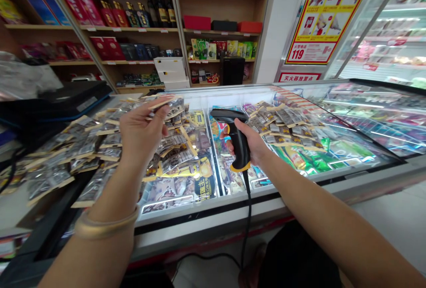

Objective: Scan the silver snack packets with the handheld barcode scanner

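Note:
My left hand [143, 124] pinches a small packet [175, 105] by its tan edge, above a heap of similar clear-fronted packets [86, 139] on the left. My right hand [248, 139] is wrapped round the grip of a black and yellow barcode scanner [238, 141]. The scanner's head points left, towards the packet, with a gap between them. From its base a black cable [248, 226] hangs down past the freezer's front edge. Another pile of the same packets [286, 124] lies on the glass to the right of the scanner.
A glass-topped chest freezer [199, 215] holding bagged frozen goods stretches across the front. Wooden shelves [219, 33] with boxes and bottles stand behind it. A black device [76, 97] sits at the left, and a red and yellow poster [329, 13] hangs on the right.

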